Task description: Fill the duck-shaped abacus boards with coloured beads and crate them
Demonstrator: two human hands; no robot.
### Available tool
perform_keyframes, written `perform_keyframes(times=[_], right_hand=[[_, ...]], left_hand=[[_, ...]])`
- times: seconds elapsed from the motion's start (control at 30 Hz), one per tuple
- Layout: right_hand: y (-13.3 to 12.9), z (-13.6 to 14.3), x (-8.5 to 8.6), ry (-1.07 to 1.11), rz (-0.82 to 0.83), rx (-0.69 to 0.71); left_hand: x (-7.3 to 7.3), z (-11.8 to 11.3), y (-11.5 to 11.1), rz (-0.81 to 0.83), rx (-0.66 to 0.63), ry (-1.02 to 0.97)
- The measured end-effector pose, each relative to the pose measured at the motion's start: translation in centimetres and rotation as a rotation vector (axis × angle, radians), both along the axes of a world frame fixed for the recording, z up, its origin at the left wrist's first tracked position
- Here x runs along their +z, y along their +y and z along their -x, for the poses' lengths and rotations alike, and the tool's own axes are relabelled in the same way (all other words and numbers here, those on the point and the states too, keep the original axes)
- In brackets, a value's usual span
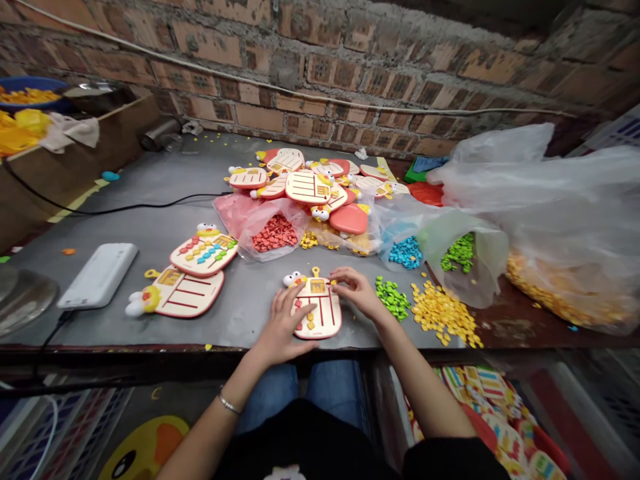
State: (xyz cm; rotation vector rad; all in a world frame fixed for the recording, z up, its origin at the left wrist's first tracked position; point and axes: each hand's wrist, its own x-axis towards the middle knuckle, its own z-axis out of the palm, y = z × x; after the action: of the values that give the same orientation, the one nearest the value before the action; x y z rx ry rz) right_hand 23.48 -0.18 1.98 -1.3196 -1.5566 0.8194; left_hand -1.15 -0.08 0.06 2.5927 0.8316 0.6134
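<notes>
A cream toy board [329, 319] with red slots and a cartoon bird head lies on the table in front of me. Red and yellow pieces sit in its left slots. Spread across its left side is my left hand [283, 327], fingers apart and touching the board. At the upper right edge, my right hand [359, 292] pinches what looks like a small yellow piece [333, 282]. Loose green pieces [392, 299] and yellow pieces [443, 312] lie in heaps just right of that hand.
Stacked toy boards [307, 187] lie behind, beside bags of red pieces [274, 233], blue pieces [405, 253] and green pieces [457, 253]. Two boards [190, 293] overlap at left, near a white power bank [99, 275]. A large bag [565, 287] of yellow pieces stands right.
</notes>
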Motion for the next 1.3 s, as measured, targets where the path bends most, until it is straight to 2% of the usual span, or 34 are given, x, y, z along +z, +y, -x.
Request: perform_keyframes(times=[0.07,0.13,0.27,0.37,0.53,0.73,0.83,1.03,1.1,1.23,1.3], right_hand=[[-0.1,0.1,-0.1,-0.058,-0.005,-0.051],[0.0,0.3,-0.4,-0.217,-0.025,-0.053],[0.5,1.2,-1.3,-0.66,-0.127,-0.04],[0.2,1.3,-1.9,-0.778,-0.177,-0.065],[-1.3,0.7,-1.7,-0.606,-0.196,0.105],[-0.9,3.4,-1.5,-0.379,-0.124,0.031],[-0.2,4.2,-1.3,-0.321,-0.116,0.105],[1.1,1.7,0.1,-0.252,0.061,0.285],[2.7,0.4,0.4,-0.275,0.08,0.202],[7.2,-2.0,-0.1,-0.489,-0.044,-0.18],[9.2,-2.7,-0.7,-0.634,-0.068,-0.24]], left_hand=[[0.0,-0.1,0.1,0.002,0.046,0.002],[-0.1,-0.3,0.1,0.006,0.058,0.045],[-0.4,-0.6,0.1,0.013,-0.042,0.089],[-0.6,-0.5,0.2,0.028,-0.067,0.072],[-1.0,-0.6,0.4,0.098,-0.022,-0.027],[-1.5,-0.6,0.4,0.143,-0.033,-0.097],[-1.7,-0.5,0.3,0.145,0.001,-0.118],[-1.2,-0.7,0.1,0.115,-0.018,-0.049],[-0.9,-0.8,0.1,0.11,-0.015,0.014],[-0.6,-0.8,0.2,0.077,-0.008,0.064],[-0.6,-0.8,0.1,0.054,-0.001,0.084]])
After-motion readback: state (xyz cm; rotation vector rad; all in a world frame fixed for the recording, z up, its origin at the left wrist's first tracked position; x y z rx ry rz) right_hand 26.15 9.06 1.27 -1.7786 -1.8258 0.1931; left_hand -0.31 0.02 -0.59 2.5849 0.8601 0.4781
